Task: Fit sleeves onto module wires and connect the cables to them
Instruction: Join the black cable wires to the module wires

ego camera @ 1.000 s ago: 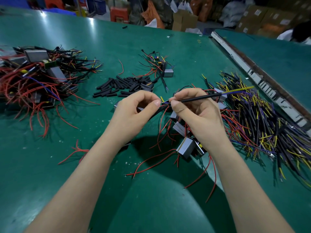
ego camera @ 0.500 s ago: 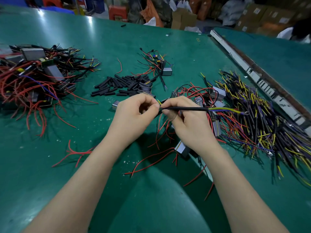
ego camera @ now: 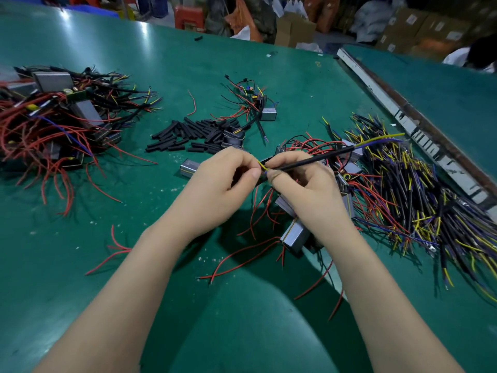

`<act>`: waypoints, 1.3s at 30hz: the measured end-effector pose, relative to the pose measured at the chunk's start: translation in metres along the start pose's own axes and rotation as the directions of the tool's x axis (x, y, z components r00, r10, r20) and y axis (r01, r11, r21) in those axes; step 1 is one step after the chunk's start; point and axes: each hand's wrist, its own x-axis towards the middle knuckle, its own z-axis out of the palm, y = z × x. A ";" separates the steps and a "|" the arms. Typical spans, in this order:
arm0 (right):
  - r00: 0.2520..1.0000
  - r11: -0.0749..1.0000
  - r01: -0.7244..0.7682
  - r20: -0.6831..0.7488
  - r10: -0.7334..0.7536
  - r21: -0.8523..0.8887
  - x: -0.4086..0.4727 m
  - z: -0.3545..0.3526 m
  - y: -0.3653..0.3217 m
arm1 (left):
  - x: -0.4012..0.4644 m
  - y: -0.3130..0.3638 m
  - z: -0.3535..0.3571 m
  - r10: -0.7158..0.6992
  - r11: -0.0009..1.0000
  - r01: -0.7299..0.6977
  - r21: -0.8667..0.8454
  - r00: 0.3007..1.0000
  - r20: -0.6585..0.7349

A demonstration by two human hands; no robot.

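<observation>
Both hands meet just before the sleeves: the right hand pinches the cable, the left hand pinches a yellow wire. A loose pinch could let the thin ends slip apart.

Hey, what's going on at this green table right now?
A person is joining wires by hand. The right hand grips a black cable, and the left hand pinches thin wire ends against its near tip. Loose black sleeves lie behind the hands, and a heap of cables lies at the right.
</observation>
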 end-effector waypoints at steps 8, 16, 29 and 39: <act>0.996 0.994 0.055 0.070 -0.048 -0.090 -0.002 -0.006 -0.008 | 0.000 -0.001 0.005 0.018 0.998 -0.025 -0.053 0.992 -0.121; 0.996 0.990 0.064 0.066 -0.056 -0.123 -0.001 0.000 -0.004 | -0.002 -0.002 0.010 -0.010 0.998 -0.002 -0.055 0.975 -0.221; 0.914 0.726 0.383 0.121 -0.387 -0.571 -0.004 0.003 0.007 | 0.000 0.000 0.006 -0.080 0.970 0.094 0.224 0.994 -0.072; 0.919 0.846 0.386 0.233 -0.318 -0.368 -0.001 -0.007 0.004 | -0.001 -0.007 -0.013 0.109 0.991 -0.122 0.060 0.976 0.186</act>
